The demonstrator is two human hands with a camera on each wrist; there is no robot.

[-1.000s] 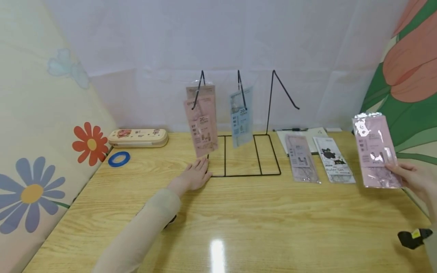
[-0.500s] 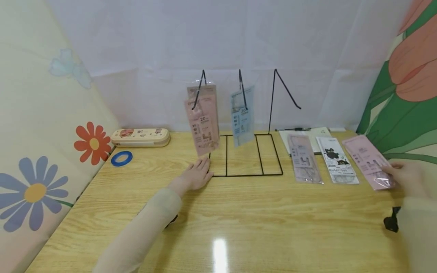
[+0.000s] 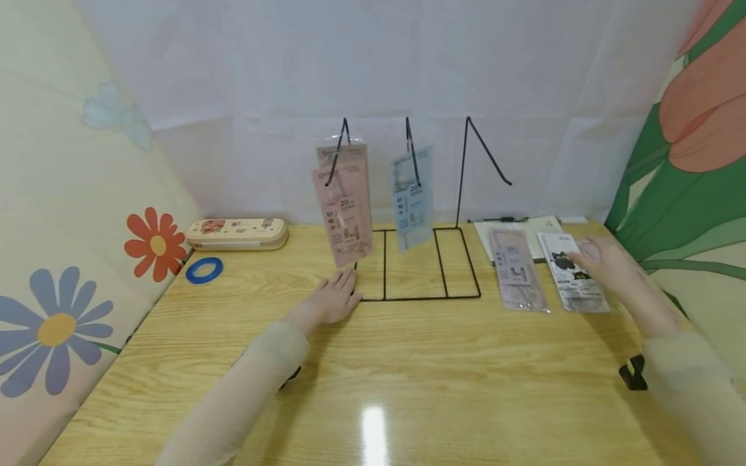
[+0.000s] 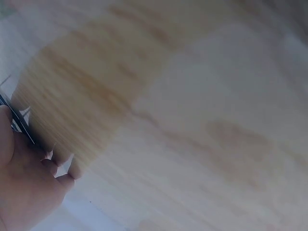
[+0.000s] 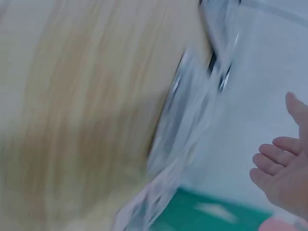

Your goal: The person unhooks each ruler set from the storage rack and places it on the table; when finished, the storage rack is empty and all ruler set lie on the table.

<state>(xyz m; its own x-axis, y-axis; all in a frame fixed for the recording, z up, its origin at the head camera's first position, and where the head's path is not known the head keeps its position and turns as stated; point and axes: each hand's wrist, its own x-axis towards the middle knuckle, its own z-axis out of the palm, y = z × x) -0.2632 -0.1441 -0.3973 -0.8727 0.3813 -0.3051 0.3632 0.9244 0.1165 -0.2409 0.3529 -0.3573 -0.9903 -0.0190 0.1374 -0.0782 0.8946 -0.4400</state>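
My left hand [image 3: 331,299] rests with its fingers at the left front corner of a black wire rack [image 3: 431,298]. Pink ruler-set packets [image 3: 344,210] hang from the rack's left hook, and a blue packet [image 3: 414,207] hangs from the middle one. Over at the right, my right hand [image 3: 606,262] hovers holding nothing, fingers loosely extended in the right wrist view. It overlaps a white ruler-set packet [image 3: 562,264] with black cats. Beside that lies a pinkish packet [image 3: 515,272]. Another pink packet [image 5: 149,202] shows in the right wrist view; the right arm hides it from the head view.
The rack's right hook [image 3: 489,152] carries nothing. Behind the flat packets lie a white notebook [image 3: 548,225] and a black pen [image 3: 501,220]. At back left are a cream pencil case [image 3: 236,235] and a blue ring [image 3: 204,270]. A white cloth [image 3: 280,71] hangs behind.
My right hand has laid the pink packet down at the far right, let it go and moved left over the cat packet. My left hand has stayed at the rack.
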